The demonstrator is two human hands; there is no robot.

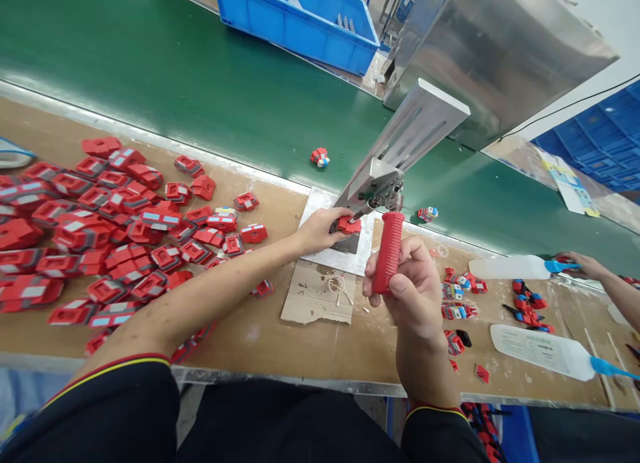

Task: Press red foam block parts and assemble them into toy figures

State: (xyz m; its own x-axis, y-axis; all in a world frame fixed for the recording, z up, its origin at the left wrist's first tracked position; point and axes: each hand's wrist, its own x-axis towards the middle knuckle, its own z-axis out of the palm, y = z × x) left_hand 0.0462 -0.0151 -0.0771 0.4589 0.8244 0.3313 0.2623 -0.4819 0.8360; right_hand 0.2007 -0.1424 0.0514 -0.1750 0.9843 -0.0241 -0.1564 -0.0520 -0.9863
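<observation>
Over the near half of the desk (370,359), the right hand (411,283) has its fingers wrapped round a red handle (389,253). Toward the left end spreads a large pile of loose red pieces (83,233), apparently work left; a smaller multicoloured group (454,292) lies rightward. Near the far edge, the left hand (320,231) grips one red piece (350,225) beneath a metal press (395,146), seemingly mid-step. Beyond that edge, two assembled pieces (319,157) rest on the green surface (200,96), perhaps done.
</observation>
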